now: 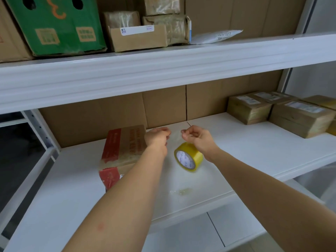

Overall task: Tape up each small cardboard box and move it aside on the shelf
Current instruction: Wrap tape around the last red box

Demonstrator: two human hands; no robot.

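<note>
between hands: clear tape strip pinched taut by left hand and right hand, probably to tear; tape roll dangling below right hand; red-printed box left of left hand.

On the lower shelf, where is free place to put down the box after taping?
Bare shelf lies between the tape roll and the brown boxes at the far right. The front edge near the red box is free too. Upper shelf is crowded.

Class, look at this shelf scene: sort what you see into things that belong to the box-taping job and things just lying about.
Job in hand:
left hand
right hand
clear tape strip
yellow tape roll
red-printed cardboard box
taped boxes set aside

Lying about:
green carton
white mailer
tape scrap
</note>
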